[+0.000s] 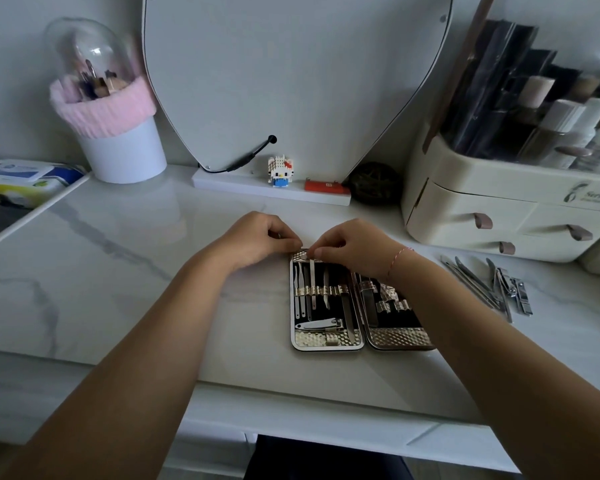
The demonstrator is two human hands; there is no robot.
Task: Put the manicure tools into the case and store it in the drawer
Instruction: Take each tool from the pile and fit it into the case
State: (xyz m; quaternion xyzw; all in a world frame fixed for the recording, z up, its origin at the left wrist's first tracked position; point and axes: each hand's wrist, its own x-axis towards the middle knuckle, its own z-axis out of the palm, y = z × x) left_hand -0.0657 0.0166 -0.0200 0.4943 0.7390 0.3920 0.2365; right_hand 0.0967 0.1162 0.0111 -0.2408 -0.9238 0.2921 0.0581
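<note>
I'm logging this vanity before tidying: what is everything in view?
Case: one, gold, open, centre of table.
Tools in case: several, silver, under straps.
Loose tools: several, silver, table's right.
Organizer: one, cream, back right.
Mirror: one, white-rimmed, back centre.
Brush holder: one, white, pink cuff, back left.
Block figure: one, white, mirror base.
Red block: one, mirror base.
Dark ball: one, beside organizer.
Wipes pack: one, blue-white, far left.
Left hand: fingers curled, at case's top edge.
Right hand: pinches thin tool in case.
</note>
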